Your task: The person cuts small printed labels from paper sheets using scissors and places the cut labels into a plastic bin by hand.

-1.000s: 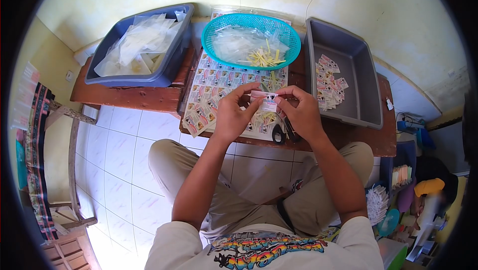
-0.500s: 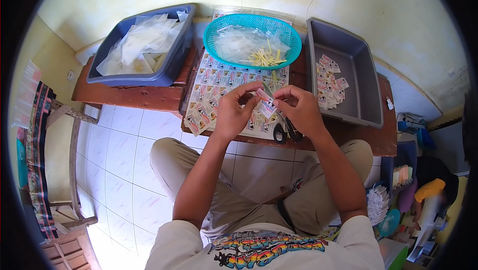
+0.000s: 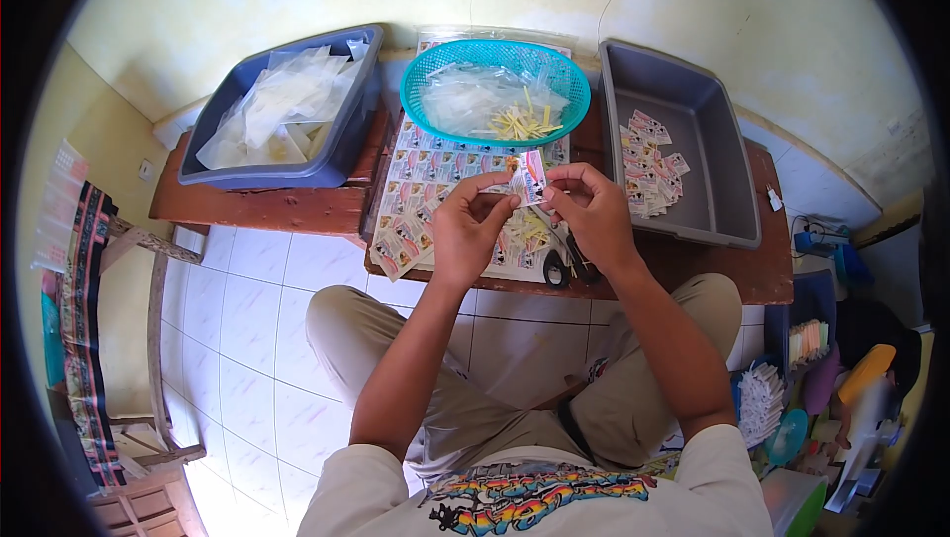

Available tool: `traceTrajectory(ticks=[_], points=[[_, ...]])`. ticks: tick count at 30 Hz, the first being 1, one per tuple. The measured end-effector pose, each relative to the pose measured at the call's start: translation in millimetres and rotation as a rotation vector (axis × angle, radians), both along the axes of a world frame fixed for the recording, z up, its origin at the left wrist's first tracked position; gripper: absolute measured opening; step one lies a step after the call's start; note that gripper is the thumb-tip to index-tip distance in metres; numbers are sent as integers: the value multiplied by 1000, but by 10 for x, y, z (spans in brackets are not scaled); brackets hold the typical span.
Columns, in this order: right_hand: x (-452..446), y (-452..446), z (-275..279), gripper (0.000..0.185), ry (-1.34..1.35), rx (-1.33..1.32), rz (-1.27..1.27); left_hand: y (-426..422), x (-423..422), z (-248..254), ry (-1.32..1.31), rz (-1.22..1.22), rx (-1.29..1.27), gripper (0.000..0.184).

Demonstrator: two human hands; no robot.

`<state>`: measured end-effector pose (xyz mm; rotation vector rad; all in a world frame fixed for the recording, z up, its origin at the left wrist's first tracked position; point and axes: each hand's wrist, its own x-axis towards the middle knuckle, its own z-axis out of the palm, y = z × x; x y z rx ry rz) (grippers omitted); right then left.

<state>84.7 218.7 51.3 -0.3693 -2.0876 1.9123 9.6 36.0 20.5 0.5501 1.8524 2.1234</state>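
A small printed label (image 3: 529,178) is pinched between my left hand (image 3: 475,220) and my right hand (image 3: 592,208), turned nearly upright. Beneath my hands, printed label sheets (image 3: 421,169) cover part of the wooden table, with loose cut labels (image 3: 404,240) at their left front corner. Black-handled scissors (image 3: 557,268) lie by the table's front edge, below my right hand. Beyond my hands stands a turquoise basket (image 3: 411,113) holding clear plastic bags (image 3: 475,99) and thin yellow strips (image 3: 526,121).
A grey bin (image 3: 727,176) on the right holds a pile of labels (image 3: 648,176). On the left, a blue-grey bin (image 3: 341,156) contains translucent bags (image 3: 282,111). Another person (image 3: 871,369) is at the far right, near a blue crate (image 3: 819,294) and white bundles (image 3: 760,403).
The label has been turned from lying sideways to nearly upright between my fingers. The view has shifted slightly, and both hands still hold the label.
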Motion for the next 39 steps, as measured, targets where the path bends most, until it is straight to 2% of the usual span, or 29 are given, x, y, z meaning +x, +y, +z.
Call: traceTrajectory(ticks=[7, 11, 13, 14, 16, 17, 19, 22, 26, 29, 35, 39], points=[[35, 0, -15, 27, -10, -31, 27, 26, 20, -45, 6, 31, 21, 24], [123, 24, 33, 33, -63, 32, 47, 0, -6, -54, -24, 38, 13, 25], [234, 15, 106, 42, -140, 447, 96, -27, -19, -46, 12, 33, -50, 29], [284, 34, 42, 42, -141, 446, 102, -36, -27, -47, 9, 37, -52, 29], [379, 54, -80, 53, -234, 798, 165, -41, -39, -59, 11, 43, -70, 29], [420, 44, -88, 53, -239, 795, 167, -35, -41, -67, 6, 42, -72, 29], [500, 22, -57, 65, -457, 938, 207, -3, -43, -86, 1, 74, -3, 25], [559, 14, -158, 67, -504, 979, 300, 42, -75, -123, -2, 66, -16, 25], [542, -42, -313, 69, -518, 1020, 297, 114, -84, -130, -30, 45, -6, 25], [536, -60, -462, 70, -417, 1065, 254, 148, -79, -117, -37, 32, -8, 25], [486, -15, -415, 70, -493, 979, 271, 179, -67, -57, -50, 49, -40, 28], [538, 142, -352, 72, -333, 810, 235, 161, -97, -61, -74, 72, -8, 27]])
